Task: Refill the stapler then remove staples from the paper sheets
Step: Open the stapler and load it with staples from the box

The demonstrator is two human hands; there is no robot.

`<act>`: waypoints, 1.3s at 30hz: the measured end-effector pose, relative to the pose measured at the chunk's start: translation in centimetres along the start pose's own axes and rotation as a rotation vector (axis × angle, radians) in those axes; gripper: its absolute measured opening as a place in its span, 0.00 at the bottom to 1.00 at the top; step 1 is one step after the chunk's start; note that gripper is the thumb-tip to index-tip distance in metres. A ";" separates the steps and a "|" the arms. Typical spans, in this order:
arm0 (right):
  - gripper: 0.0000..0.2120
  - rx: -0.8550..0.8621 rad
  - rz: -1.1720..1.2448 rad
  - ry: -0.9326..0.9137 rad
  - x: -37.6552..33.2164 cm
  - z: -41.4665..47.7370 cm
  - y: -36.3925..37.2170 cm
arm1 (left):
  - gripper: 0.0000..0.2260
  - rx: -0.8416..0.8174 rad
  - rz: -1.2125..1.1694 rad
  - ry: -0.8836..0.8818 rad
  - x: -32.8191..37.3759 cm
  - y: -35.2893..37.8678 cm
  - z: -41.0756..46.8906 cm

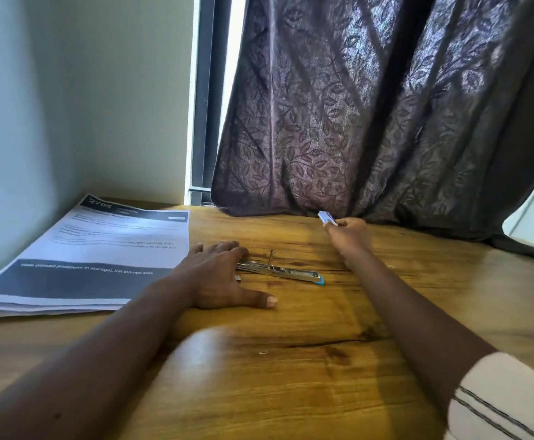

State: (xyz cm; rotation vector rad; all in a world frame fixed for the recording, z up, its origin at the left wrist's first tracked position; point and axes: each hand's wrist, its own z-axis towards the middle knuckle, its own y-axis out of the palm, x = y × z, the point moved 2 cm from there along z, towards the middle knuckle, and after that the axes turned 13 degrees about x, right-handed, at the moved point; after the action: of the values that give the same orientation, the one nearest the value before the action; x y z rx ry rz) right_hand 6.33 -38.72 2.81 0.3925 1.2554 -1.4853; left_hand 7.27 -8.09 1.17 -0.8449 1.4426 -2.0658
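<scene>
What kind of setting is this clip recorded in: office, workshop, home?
Probably a home room with a desk by a window: a wooden table set in a wall corner, a dark leaf-patterned curtain hanging to the tabletop, and a stack of printed paper sheets beside an opened stapler.

Bare wooden table (pixel 291 385) fills the lower centre and right of the frame. The paper stack (pixel 94 258) blocks the left; the curtain (pixel 370 122) closes off the back edge; the open stapler (pixel 286 272) lies mid-frame.
</scene>
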 end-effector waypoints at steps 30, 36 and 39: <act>0.19 -0.861 0.957 -0.116 -5.6 -13.0 -5.3 | 0.15 0.648 -0.966 -0.070 1.7 -2.3 -0.5; 0.16 -1.008 1.065 0.139 -5.5 -13.1 -5.9 | 0.15 0.614 -0.994 -0.046 1.6 -2.2 -0.6; 0.15 -1.009 1.063 0.210 -5.3 -13.0 -6.3 | 0.16 0.601 -0.997 -0.045 1.7 -2.1 -0.5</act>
State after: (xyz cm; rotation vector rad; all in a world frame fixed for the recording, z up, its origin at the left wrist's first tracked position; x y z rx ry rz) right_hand -2.10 -26.04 5.03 0.4127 1.4325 0.1356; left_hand 5.61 -8.20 3.42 -1.4796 0.2454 -2.8880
